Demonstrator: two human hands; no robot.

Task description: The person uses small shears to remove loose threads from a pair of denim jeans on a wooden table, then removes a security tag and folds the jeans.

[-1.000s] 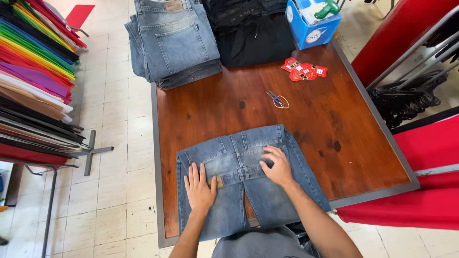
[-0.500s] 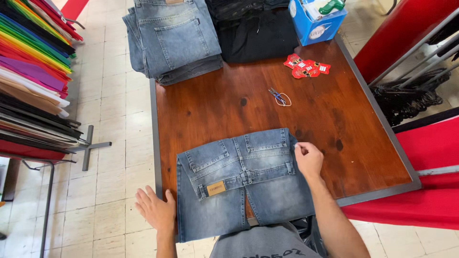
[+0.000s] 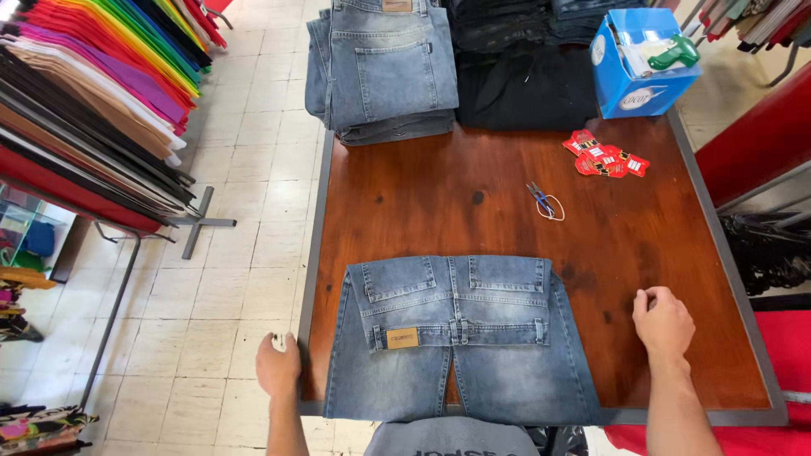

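Note:
A pair of light blue jeans (image 3: 460, 338) lies flat at the near edge of the brown wooden table (image 3: 473, 194), back pockets up and waistband folded down. My left hand (image 3: 279, 367) rests at the table's left edge beside the jeans, holding nothing. On the bare wood to the right of the jeans sits my right hand (image 3: 665, 323), fingers loosely curled and empty. Neither hand touches the jeans.
A stack of folded blue jeans (image 3: 384, 72) and dark garments (image 3: 524, 76) sit at the table's far end. A blue box (image 3: 642, 67), red tags (image 3: 604, 156) and small scissors (image 3: 543, 201) lie further right. Colourful clothes hang on a rack (image 3: 93, 101) at left.
Both hands have left the jeans and moved outward: the left to the table's left edge, the right onto the wood at the right. The jeans now lie flat with the waistband turned down.

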